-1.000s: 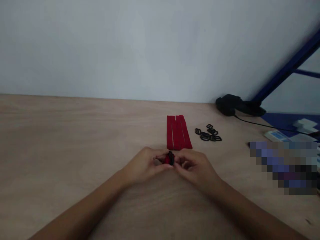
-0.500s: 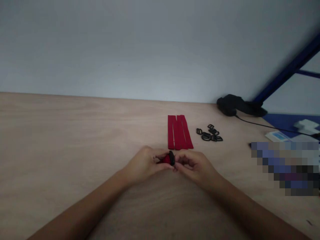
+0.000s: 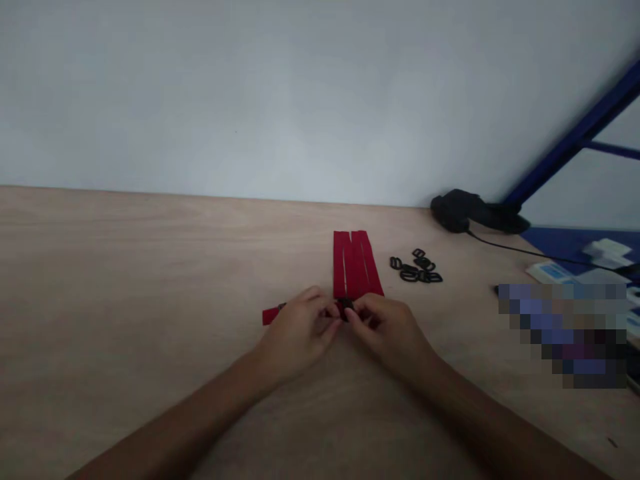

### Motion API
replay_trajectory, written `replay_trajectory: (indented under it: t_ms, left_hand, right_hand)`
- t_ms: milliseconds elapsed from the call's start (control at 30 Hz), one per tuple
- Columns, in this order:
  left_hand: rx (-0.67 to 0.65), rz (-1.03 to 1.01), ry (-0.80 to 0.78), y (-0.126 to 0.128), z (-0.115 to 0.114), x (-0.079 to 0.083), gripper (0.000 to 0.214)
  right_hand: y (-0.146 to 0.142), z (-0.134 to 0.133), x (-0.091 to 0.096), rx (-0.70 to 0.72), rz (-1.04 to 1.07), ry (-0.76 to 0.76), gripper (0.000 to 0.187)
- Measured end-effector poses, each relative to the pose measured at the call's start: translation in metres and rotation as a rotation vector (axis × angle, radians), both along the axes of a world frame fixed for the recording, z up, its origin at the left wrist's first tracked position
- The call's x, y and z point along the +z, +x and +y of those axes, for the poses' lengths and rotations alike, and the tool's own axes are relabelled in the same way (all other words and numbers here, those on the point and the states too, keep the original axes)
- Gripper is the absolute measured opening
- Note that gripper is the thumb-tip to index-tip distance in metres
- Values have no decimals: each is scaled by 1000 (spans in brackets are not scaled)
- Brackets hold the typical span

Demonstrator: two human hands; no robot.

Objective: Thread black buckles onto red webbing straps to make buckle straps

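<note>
While the left hand [image 3: 297,337] and the right hand [image 3: 387,337] curl nearly shut, their fingertips meet on a small black plastic buckle [image 3: 345,308], pinching it between them. A red strap [image 3: 270,316] runs from the buckle under the left hand, its end sticking out past that hand. Just ahead of the hands, more flat red straps [image 3: 356,263] lie side by side on the wooden table [image 3: 150,267], and black plastic sliders [image 3: 415,267] sit in a loose pile beyond the right hand.

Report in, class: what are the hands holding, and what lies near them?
Left hand, right hand pinching black buckle on red strap. Strap end past left hand. Red strips, black sliders just beyond.
</note>
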State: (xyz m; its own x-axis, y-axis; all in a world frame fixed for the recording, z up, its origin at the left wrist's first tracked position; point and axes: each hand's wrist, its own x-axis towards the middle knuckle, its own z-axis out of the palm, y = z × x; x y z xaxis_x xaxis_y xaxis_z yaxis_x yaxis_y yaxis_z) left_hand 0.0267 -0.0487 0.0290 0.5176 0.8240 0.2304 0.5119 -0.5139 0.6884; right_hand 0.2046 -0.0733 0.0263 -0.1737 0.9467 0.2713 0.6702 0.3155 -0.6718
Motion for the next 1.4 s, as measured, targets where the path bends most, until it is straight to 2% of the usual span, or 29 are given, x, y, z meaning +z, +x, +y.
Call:
replay_trajectory:
  t_ms: [167,433,667,933,1100,1233,1400]
  left_hand:
    - [172,-107,-194,3,1,1,14]
    - [184,-177,-434,5,3,0,16]
    - [180,-145,-397,5,3,-1,17]
    - [108,-239,-498,7,4,-8,9]
    - [109,-169,-478,7,4,-2,11]
    - [102,-86,-477,2,8,4,14]
    - [68,-101,-476,2,11,4,15]
  right_hand:
    - [-2,-3,-1,14,-106,52,15]
    - [-7,-7,-5,42,-253,116,11]
    - [-12,-9,-9,11,-310,166,9]
    - [-13,-10,-4,6,-242,103,9]
    - [-16,-10,-3,-40,-174,69,13]
    - [-16,-8,0,-4,-88,3,12]
    - [-14,-8,-2,10,7,-24,14]
